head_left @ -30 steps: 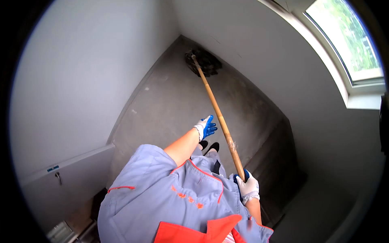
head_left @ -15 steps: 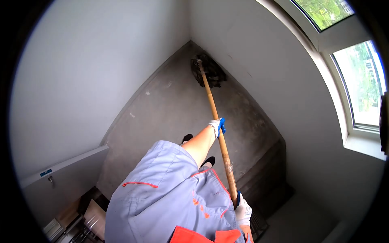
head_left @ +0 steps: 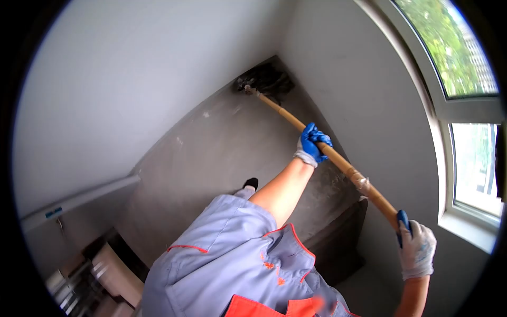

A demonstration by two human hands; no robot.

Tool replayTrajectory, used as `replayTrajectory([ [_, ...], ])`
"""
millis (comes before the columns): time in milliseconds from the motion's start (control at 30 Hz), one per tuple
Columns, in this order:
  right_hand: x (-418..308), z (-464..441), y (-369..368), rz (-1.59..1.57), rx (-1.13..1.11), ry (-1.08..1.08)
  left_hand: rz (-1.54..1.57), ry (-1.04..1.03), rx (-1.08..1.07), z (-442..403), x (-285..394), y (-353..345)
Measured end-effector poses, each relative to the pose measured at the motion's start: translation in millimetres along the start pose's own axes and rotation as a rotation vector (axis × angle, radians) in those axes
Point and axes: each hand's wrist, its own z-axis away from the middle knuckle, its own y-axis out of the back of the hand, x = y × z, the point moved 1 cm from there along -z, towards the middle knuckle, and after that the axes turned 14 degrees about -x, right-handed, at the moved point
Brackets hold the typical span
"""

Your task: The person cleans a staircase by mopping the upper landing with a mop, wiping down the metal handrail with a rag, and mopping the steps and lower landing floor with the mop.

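Observation:
A long wooden pole (head_left: pixel 338 158) slants from the far corner of the floor down to the lower right. My left hand (head_left: pixel 313 143), in a white and blue glove, is closed around its middle. Near its lower end my right hand (head_left: pixel 416 244), gloved the same way, grips it with the fingers wrapped round. Dark mop-like strands (head_left: pixel 270 79) lie at the pole's far end, in the corner; the exact join is hard to make out.
Grey walls (head_left: pixel 132 68) meet behind the grey floor (head_left: pixel 195 148). A window (head_left: pixel 475 164) is at the right. A door with a handle (head_left: pixel 59 224) stands lower left, beside blurred items (head_left: pixel 116 274). A dark step-like area (head_left: pixel 338 238) lies lower right.
My left hand, open and off the pole at first, has closed on it. My right hand has moved right and up with the pole's lower end, so the pole slants more. The view has turned.

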Motion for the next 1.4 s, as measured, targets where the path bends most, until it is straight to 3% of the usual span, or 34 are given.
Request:
replayTrajectory([
  [133,20,0,18,0.019,0.034,0.065,0.041,-0.083,0.108,12,3,-22],
  [300,51,-15,29,-0.013,0.075,0.209,0.142,-0.16,0.088,31,7,-23],
  [533,109,-80,8,-0.024,0.15,0.442,-0.044,-0.471,0.087,41,4,-6],
  [633,167,-114,-24,-0.028,0.227,0.552,-0.086,-0.574,0.137,25,-14,0],
  [667,164,-133,22,-0.039,0.183,0.603,-0.054,-0.646,0.195,34,-9,-25],
  [800,193,-154,23,-0.249,0.232,0.764,0.064,-0.791,0.24,69,-45,-29],
  [867,238,-172,6,-0.388,0.351,0.663,0.098,-0.776,0.22,51,-74,-51],
  [900,205,-156,-2,-0.461,0.422,0.527,0.092,-0.688,0.208,72,-48,-57],
  [1100,367,-146,17,-0.663,0.391,0.355,0.112,-0.571,0.114,-15,-170,-129],
  [1133,224,-87,-25,-0.696,0.393,0.189,0.088,-0.424,0.121,79,-90,-75],
  [1167,118,-51,-45,-0.693,0.395,0.186,0.098,-0.429,0.077,175,-47,-35],
  [1233,117,-33,-46,-0.686,0.442,0.138,0.037,-0.374,0.157,150,-51,-41],
  [1400,119,25,-37,-0.662,0.323,-0.044,-0.124,-0.189,0.278,72,-72,-25],
])
